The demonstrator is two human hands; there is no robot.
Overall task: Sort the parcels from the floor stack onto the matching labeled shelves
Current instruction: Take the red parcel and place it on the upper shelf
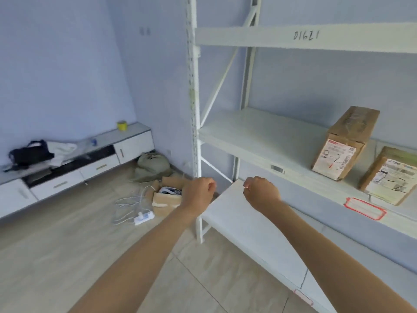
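A white metal shelf unit (pixel 266 136) fills the right side. On its middle shelf stand two brown cardboard parcels: one (pixel 345 143) marked "2-2" on its label, and a second (pixel 390 177) at the right edge with a scribbled label. My left hand (pixel 198 193) and my right hand (pixel 260 193) are stretched out in front of me, close together, fingers curled into loose fists. Neither holds anything. They hover near the left end of the lower shelf (pixel 246 224), apart from both parcels.
A red-bordered label (pixel 364 208) sticks on the middle shelf's front edge; the top beam bears handwritten marks (pixel 305 36). On the floor lie an open cardboard box (pixel 168 197), a white power strip (pixel 143 216) and a green bag (pixel 153 164). A low white cabinet (pixel 67 175) lines the left wall.
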